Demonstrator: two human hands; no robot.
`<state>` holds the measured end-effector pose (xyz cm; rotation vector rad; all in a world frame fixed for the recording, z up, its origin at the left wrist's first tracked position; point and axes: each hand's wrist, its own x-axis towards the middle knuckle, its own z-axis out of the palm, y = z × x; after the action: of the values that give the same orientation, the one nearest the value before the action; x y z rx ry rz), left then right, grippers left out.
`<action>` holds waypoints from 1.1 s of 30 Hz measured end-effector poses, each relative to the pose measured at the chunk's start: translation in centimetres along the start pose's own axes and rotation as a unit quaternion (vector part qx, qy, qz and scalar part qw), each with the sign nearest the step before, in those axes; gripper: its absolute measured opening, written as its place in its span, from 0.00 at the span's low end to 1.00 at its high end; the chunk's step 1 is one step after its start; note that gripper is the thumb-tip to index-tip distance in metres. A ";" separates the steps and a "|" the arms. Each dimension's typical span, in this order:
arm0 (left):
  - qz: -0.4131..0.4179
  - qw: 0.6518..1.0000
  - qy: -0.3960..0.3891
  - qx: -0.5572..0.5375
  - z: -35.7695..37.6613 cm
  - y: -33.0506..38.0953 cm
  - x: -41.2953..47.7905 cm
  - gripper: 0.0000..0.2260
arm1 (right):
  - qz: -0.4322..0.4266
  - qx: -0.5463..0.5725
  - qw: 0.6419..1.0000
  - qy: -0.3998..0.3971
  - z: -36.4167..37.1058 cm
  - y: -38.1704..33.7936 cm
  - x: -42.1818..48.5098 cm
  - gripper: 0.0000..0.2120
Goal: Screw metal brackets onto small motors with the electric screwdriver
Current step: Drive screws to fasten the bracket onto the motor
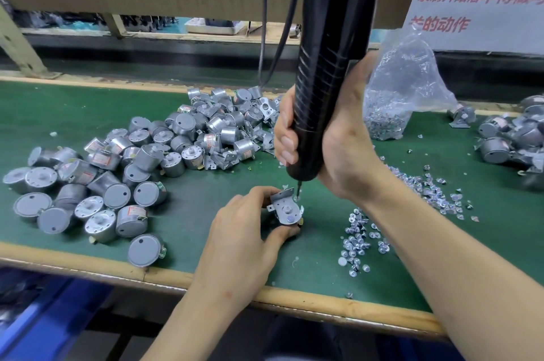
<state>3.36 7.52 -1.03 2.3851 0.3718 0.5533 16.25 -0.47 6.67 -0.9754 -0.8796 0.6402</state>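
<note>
- Workpiece: one small motor (290,218) with a metal bracket (282,195) laid over its top face stands on the green table (191,213), near the front edge and between my two arms.
- Left grip (244,228): thumb on the near side and fingers on the far side, pinching the motor and bracket together from the left.
- Right grip (341,139): fingers wrapped round the lower barrel of the black electric screwdriver (329,66), holding it firmly.
- Governing relation: the motor lies almost straight below my right grip. The screwdriver's long axis stands near upright, its top leaning a little to the right. The bit (298,187) points down at the bracket's far right corner, where a screw (295,198) appears to sit.
- Contact: I cannot tell whether the bit is seated in the screw head or sits just above it.
- Assessment: the next move calls for a straight push down along that axis. Any sideways lean risks the bit skating off the bracket toward my left fingertips, which are just beside it.
- Supplies: loose screws (359,240) lie near on the right, and a pile of bare motors (117,178) lies well apart on the left.
</note>
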 end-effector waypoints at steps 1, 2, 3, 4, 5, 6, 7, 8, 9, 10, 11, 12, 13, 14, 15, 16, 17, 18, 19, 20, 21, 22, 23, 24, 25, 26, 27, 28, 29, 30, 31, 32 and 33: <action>0.000 1.000 0.002 -0.003 0.0 0.0 0.0 0.17 | -0.001 0.002 1.000 0.005 0.2 0.2 0.1 0.38; 0.000 1.000 0.004 -0.007 0.0 0.0 0.0 0.17 | -0.004 0.001 1.000 0.011 0.4 0.4 0.1 0.38; -0.001 1.000 0.006 -0.009 0.0 0.0 0.0 0.17 | -0.007 -0.001 1.000 0.017 0.4 0.6 0.2 0.38; -0.002 1.000 0.007 -0.009 -0.1 0.0 0.0 0.18 | -0.010 -0.003 1.000 0.022 0.4 0.8 0.3 0.38; -0.001 1.000 0.007 -0.008 -0.1 0.0 0.0 0.18 | -0.011 -0.004 1.000 0.025 0.5 0.9 0.4 0.38; 0.001 1.000 0.007 -0.006 0.0 0.1 0.0 0.18 | -0.012 -0.004 1.000 0.027 0.4 1.0 0.4 0.38; 0.003 1.000 0.008 -0.004 0.0 0.1 0.0 0.18 | -0.012 -0.004 1.000 0.028 0.4 1.0 0.4 0.38; 0.004 1.000 0.010 -0.003 0.0 0.1 0.0 0.18 | -0.012 -0.006 0.999 0.030 0.4 1.1 0.5 0.38; 0.005 1.000 0.011 -0.002 0.0 0.2 0.0 0.18 | -0.013 -0.008 0.999 0.032 0.3 1.2 0.5 0.38; 0.006 1.000 0.012 -0.001 -0.1 0.2 0.0 0.18 | -0.012 -0.010 0.999 0.034 0.3 1.3 0.5 0.38; 0.007 1.000 0.013 -0.001 -0.1 0.2 0.1 0.18 | -0.010 -0.010 0.999 0.035 0.3 1.4 0.6 0.38; 0.007 1.000 0.013 -0.001 -0.1 0.2 0.0 0.18 | -0.009 -0.009 0.999 0.035 0.3 1.5 0.6 0.38; 0.008 1.000 0.014 -0.001 -0.1 0.2 0.1 0.18 | -0.010 -0.008 0.999 0.035 0.3 1.6 0.6 0.38; 0.008 1.000 0.014 0.001 -0.1 0.1 0.1 0.18 | -0.011 -0.007 0.999 0.034 0.3 1.7 0.6 0.38; 0.008 1.000 0.015 0.002 0.0 0.1 0.1 0.18 | -0.011 -0.005 0.999 0.032 0.3 1.8 0.6 0.38; 0.009 1.000 0.016 0.002 0.0 0.1 0.1 0.18 | -0.011 -0.003 0.999 0.030 0.3 1.8 0.7 0.38; 0.011 1.000 0.016 0.002 0.0 0.1 0.1 0.18 | -0.011 -0.002 1.000 0.029 0.4 1.9 0.7 0.38; 0.012 1.000 0.016 0.003 0.0 0.1 0.1 0.18 | -0.012 0.000 1.000 0.029 0.4 1.9 0.7 0.38; 0.012 1.000 0.016 0.003 0.0 0.1 0.1 0.18 | -0.012 0.002 1.000 0.028 0.4 1.9 0.7 0.39; 0.013 1.000 0.016 0.004 0.0 0.1 0.1 0.18 | -0.014 0.003 1.000 0.026 0.3 2.0 0.7 0.40; 0.013 1.000 0.015 0.005 0.0 0.1 0.1 0.18 | -0.017 0.000 1.000 0.023 0.3 2.0 0.6 0.41; 0.012 1.000 0.014 0.006 0.0 0.1 0.1 0.18 | -0.021 -0.006 1.000 0.019 0.4 2.0 0.6 0.41; 0.012 1.000 0.012 0.007 0.0 0.0 0.1 0.18 | -0.024 -0.011 1.000 0.015 0.4 2.0 0.6 0.39; 0.012 1.000 0.012 0.008 0.0 0.0 0.1 0.18 | -0.026 -0.014 1.000 0.012 0.4 2.1 0.5 0.37; 0.012 1.000 0.012 0.009 0.0 0.0 0.1 0.18 | -0.024 -0.016 1.000 0.010 0.4 2.1 0.5 0.37; 0.012 1.000 0.012 0.010 0.0 0.0 0.2 0.18 | -0.023 -0.019 1.000 0.011 0.4 2.1 0.5 0.36; 0.011 1.000 0.012 0.012 0.0 -0.1 0.2 0.18 | -0.022 -0.026 0.999 0.012 0.5 2.1 0.5 0.37; 0.010 1.000 0.012 0.015 0.1 0.0 0.2 0.18 | -0.020 -0.033 0.999 0.015 0.5 2.1 0.5 0.37; 0.008 1.000 0.012 0.019 0.1 0.0 0.2 0.18 | -0.017 -0.037 0.999 0.019 0.6 2.1 0.5 0.37; 0.007 1.000 0.013 0.025 0.1 0.0 0.2 0.18 | -0.013 -0.040 0.999 0.023 0.7 2.1 0.5 0.38; 0.007 0.999 0.014 0.031 0.1 0.0 0.2 0.18 | -0.011 -0.044 0.999 0.027 0.8 2.1 0.5 0.38; 0.007 0.999 0.015 0.034 0.1 -0.1 0.2 0.18 | -0.009 -0.049 0.998 0.030 0.9 2.2 0.5 0.38; 0.007 0.999 0.016 0.036 0.2 -0.1 0.2 0.18 | -0.008 -0.055 0.998 0.030 0.9 2.3 0.5 0.38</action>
<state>3.64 7.59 -1.14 2.4513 0.3947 0.5958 15.59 1.33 5.05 -1.0803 -0.8765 0.5516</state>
